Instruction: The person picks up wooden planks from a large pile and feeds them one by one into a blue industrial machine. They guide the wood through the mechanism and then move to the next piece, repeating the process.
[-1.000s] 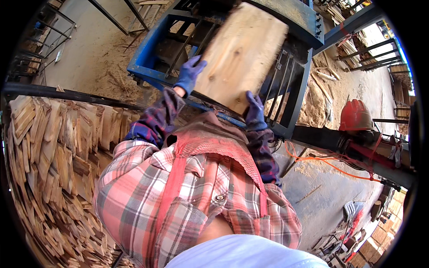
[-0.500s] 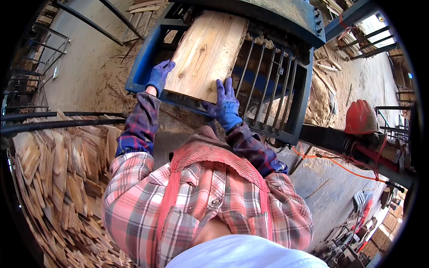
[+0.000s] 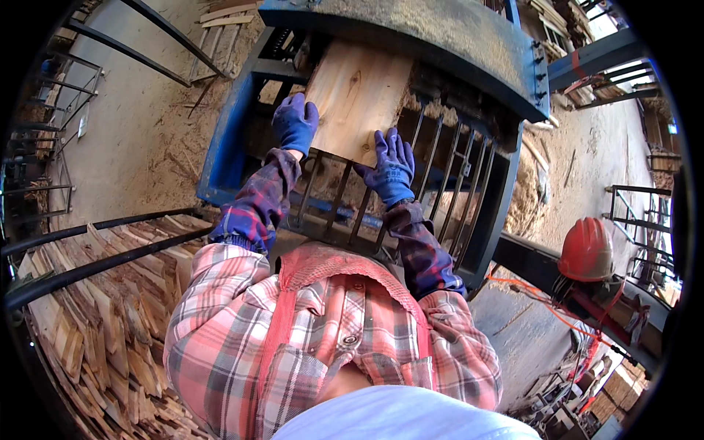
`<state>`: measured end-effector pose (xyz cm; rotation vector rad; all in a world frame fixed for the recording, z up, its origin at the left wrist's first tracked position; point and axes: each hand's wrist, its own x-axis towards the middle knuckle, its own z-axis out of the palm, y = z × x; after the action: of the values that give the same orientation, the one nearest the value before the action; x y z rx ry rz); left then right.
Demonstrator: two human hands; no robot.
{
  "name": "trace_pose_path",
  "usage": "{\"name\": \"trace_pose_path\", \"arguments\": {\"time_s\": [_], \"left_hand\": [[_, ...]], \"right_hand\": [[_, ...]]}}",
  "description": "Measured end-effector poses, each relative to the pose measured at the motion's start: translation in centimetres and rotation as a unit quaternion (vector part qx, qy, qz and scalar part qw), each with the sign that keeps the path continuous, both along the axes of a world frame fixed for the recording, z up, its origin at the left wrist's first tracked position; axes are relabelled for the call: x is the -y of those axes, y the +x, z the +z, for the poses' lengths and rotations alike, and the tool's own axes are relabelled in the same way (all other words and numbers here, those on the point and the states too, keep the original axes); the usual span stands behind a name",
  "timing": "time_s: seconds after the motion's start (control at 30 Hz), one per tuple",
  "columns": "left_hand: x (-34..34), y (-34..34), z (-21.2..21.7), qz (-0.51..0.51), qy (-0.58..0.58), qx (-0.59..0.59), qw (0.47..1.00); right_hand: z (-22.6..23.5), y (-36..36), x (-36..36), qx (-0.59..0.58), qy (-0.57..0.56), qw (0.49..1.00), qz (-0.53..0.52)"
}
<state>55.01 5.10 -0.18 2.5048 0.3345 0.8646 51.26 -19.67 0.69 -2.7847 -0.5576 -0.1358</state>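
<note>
A wide, pale wooden board (image 3: 359,99) with a knot lies on the metal bars of a blue machine (image 3: 227,150), its far end under the machine's dusty hood. My left hand (image 3: 295,123), in a blue-purple glove, rests at the board's left edge, fingers pointing forward and thumb apart. At the near right corner, my right hand (image 3: 391,169) touches the board with its gloved fingers stretched out and spread. Its thumb sits by the near edge. Neither hand is wrapped round the board.
Sawdust covers the hood (image 3: 440,37). Bare parallel bars (image 3: 447,172) run right of the board. A heap of wood offcuts (image 3: 110,293) lies behind black rails (image 3: 110,268) at the left. On a dark beam at the right sits a red helmet (image 3: 587,249), near an orange cord (image 3: 543,297).
The board has slid forward, deeper under the hood, uncovering bars at its near end. Both hands have moved forward with it, and the left has shifted right in view.
</note>
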Motion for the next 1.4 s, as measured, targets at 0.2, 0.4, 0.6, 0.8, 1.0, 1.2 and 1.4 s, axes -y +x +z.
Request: {"name": "trace_pose_path", "arguments": {"time_s": [0.2, 0.4, 0.6, 0.8, 1.0, 1.2, 1.4], "left_hand": [[1.1, 4.1, 0.6, -0.027, -0.046, 0.199, 0.979], [0.8, -3.0, 2.6, -0.051, -0.051, 0.169, 0.983], [1.2, -19.2, -0.3, 0.071, -0.116, 0.110, 0.985], [0.9, -34.1, -4.8, 0.194, -0.108, 0.096, 0.970], [8.3, -43.1, -5.6, 0.335, -0.192, 0.086, 0.918], [10.5, -51.9, -4.0, 0.381, -0.190, 0.015, 0.905], [11.1, -72.1, -7.6, 0.375, -0.160, 0.054, 0.912]], "right_hand": [[3.2, 5.7, -0.2, -0.003, 0.020, 0.999, -0.050], [1.1, 0.6, -3.7, 0.012, 0.111, 0.983, 0.147], [1.3, -8.9, -6.2, -0.173, 0.034, 0.899, 0.402], [-1.4, -17.4, -13.0, -0.158, 0.059, 0.742, 0.649], [-3.0, -26.9, -10.3, -0.192, -0.029, 0.665, 0.721], [-7.1, -33.1, -13.6, -0.227, -0.068, 0.482, 0.844], [-3.0, -47.9, -21.1, -0.223, -0.168, 0.396, 0.875]]}}
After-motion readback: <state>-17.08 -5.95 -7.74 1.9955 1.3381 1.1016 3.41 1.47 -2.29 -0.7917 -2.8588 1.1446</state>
